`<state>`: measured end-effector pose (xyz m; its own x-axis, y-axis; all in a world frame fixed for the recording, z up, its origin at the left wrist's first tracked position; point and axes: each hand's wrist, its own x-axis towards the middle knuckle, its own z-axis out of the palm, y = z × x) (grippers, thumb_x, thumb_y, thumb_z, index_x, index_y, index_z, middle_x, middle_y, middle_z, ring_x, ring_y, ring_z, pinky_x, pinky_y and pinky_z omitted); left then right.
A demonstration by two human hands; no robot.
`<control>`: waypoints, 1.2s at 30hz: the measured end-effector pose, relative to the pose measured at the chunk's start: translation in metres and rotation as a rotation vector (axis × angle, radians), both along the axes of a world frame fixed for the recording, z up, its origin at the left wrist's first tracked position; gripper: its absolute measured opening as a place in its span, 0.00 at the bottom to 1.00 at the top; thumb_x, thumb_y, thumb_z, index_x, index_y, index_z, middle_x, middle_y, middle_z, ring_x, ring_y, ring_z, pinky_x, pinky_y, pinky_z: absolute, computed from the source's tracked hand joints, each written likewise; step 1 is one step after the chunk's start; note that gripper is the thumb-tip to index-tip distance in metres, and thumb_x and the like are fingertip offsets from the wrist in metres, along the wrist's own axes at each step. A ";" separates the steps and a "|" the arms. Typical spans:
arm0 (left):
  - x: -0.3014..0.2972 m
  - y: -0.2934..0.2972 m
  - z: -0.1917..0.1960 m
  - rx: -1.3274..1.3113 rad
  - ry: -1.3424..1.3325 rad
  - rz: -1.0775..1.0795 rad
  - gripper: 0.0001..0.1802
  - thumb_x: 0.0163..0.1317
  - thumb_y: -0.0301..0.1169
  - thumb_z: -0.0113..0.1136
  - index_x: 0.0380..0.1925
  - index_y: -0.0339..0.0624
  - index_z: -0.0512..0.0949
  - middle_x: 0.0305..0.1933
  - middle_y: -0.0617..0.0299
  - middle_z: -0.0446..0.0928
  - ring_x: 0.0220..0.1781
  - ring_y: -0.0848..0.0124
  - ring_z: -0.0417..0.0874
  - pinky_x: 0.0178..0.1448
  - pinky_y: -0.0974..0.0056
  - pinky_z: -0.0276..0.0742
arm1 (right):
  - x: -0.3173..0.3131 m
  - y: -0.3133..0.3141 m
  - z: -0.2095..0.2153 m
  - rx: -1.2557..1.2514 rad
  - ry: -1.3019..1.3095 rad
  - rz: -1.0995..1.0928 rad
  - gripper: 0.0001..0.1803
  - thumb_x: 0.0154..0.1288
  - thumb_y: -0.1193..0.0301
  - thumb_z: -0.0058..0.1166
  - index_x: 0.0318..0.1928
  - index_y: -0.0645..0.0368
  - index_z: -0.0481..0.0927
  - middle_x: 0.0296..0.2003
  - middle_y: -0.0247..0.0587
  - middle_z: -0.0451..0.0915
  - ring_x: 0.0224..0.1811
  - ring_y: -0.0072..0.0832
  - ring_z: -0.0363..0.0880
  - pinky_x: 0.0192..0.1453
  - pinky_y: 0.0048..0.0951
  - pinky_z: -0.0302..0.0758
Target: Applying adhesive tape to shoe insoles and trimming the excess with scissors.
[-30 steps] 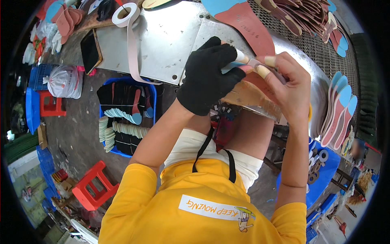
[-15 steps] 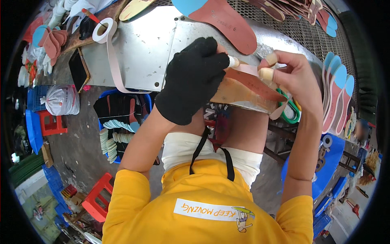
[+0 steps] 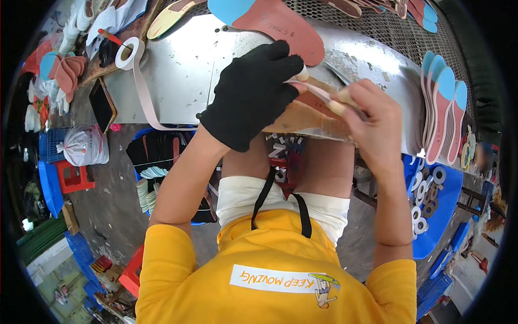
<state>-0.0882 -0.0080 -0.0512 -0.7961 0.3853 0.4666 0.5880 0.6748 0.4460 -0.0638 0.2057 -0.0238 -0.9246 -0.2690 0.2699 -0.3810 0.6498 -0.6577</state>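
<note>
1. Well, your left hand [image 3: 254, 97], in a black glove, is at upper center, its thumb and covered fingertips pinching one end of a pale strip [image 3: 317, 92].
2. Your right hand [image 3: 376, 116], bare but for pale finger covers, sits right of center and pinches the strip's other end; the motion blurs its fingertips.
3. So the strip runs between your two hands, sloping down to the right, just above a reddish insole [image 3: 319, 106] near the front edge of the counter [image 3: 178, 70].
4. Beyond your gloved hand, a blue-and-red insole [image 3: 280, 27] lies at top center.
5. A tape roll [image 3: 138, 51] sits at upper left, well apart from both hands.
</note>
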 end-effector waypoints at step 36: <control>0.025 0.002 0.057 -0.067 -0.220 -0.479 0.12 0.52 0.35 0.69 0.34 0.40 0.82 0.38 0.54 0.81 0.40 0.59 0.82 0.45 0.62 0.76 | 0.003 0.102 0.053 -0.109 -0.381 0.191 0.16 0.62 0.65 0.55 0.25 0.67 0.80 0.15 0.33 0.70 0.17 0.13 0.61 0.21 0.21 0.59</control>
<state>-0.0628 -0.0065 0.0053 -0.5997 0.7532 0.2703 0.7350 0.3848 0.5583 -0.0603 0.3077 0.0294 -0.9002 -0.4332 -0.0443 -0.2044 0.5101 -0.8354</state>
